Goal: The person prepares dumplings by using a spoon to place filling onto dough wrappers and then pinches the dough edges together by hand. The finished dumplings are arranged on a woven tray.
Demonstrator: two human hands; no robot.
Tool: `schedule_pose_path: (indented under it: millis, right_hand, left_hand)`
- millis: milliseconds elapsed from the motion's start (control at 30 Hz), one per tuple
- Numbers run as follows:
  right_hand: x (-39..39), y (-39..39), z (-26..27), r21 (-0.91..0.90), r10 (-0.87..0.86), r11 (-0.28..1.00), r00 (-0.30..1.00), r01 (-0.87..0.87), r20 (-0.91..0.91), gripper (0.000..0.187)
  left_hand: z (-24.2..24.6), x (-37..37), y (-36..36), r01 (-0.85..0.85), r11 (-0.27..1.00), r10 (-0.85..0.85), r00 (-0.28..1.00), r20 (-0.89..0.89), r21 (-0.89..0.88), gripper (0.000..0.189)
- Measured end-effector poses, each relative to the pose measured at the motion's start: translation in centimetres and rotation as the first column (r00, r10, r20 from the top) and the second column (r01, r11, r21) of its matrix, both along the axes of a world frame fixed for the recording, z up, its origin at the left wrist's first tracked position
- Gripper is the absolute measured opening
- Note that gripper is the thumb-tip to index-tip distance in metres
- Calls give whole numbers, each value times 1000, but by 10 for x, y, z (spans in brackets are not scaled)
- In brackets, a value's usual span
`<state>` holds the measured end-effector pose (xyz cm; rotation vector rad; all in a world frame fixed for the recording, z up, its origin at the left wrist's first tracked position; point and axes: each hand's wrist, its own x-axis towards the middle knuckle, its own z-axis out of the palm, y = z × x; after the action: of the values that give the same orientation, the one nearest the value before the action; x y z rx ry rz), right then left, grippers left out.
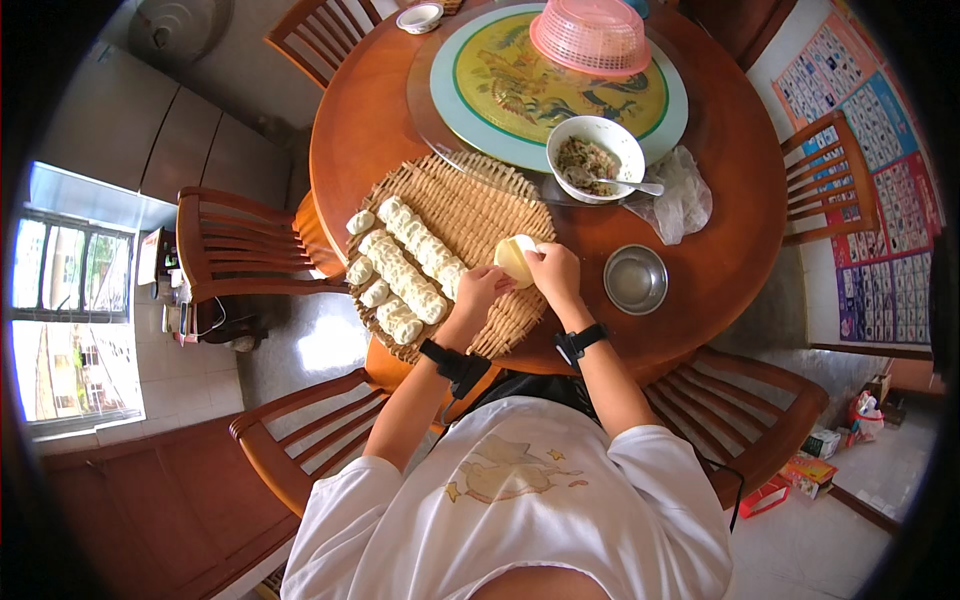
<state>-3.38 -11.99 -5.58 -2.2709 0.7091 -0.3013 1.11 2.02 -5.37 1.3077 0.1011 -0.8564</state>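
Note:
Thin, round dough wrappers [511,260], pale yellow with a whiter part at the upper right, are held over the right side of a woven bamboo tray [480,196]. My right hand [556,271] pinches their right edge between thumb and fingers. At the lower left edge, the fingers of my left hand [482,294] grip them too. How many wrappers there are cannot be told. Rows of folded dumplings [401,277] cover the tray's left half, close beside my left hand.
Right of my hands stands a metal bowl [636,280] with clear liquid. Farther back, a white bowl [596,159] holds minced filling and a spoon [637,185], beside a crumpled plastic bag [682,199]. A pink basket [590,37] rests upside down on the turntable [487,82]. Wooden chairs [240,244] surround the table.

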Motion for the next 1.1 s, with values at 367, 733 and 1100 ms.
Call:
schedule_pose_path:
  millis: [367,733,1100]
  right_hand:
    - [-5,-9,-2,261,-38,964,999,46,-35,25]
    - [-9,-10,0,259,-110,961,993,97,35,25]
    - [-17,-24,82,55,87,992,916,-117,393,20]
  left_hand:
    - [26,1,42,-125,991,130,984,122,-53,19]
    - [45,10,60,-309,872,370,924,98,-379,8]
    - [26,0,-19,36,864,-359,743,565,503,28]
